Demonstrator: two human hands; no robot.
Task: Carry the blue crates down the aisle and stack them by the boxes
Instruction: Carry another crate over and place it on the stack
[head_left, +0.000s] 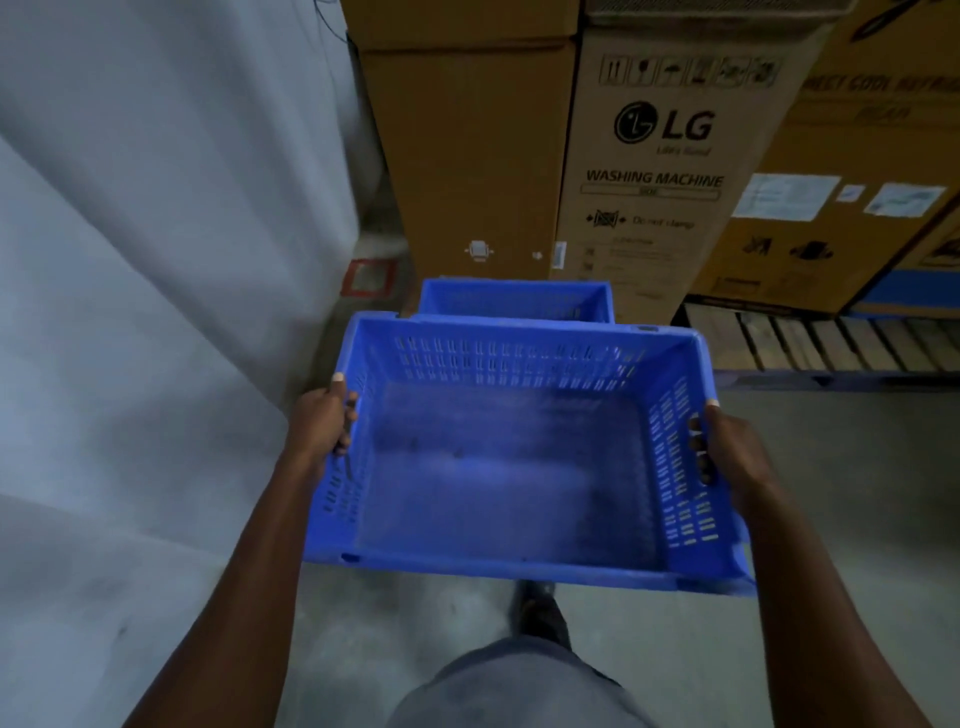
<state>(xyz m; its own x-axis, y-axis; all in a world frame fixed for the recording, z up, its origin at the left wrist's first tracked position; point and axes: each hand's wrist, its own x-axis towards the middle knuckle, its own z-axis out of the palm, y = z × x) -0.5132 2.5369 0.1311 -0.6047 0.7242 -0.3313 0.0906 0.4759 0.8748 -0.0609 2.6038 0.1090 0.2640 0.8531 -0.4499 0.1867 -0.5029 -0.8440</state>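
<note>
1. A pale grey wall (156, 234) fills the left side and runs down to meet the floor.
2. The floor (831, 519) is smooth grey concrete, dull and scuffed.
3. A plain tall cardboard box (467, 156) stands at the far end, just beside the wall.
4. Touching its right side stands a cardboard box printed "LG" and "WASHING MACHINE" (665, 156).
5. Further right, another cardboard box with white paper labels (831, 218) sits on a wooden pallet (810, 343).
6. A red-bordered square marking (370, 278) shows low down in the corner by the wall.
7. The light is dim and even.
</note>
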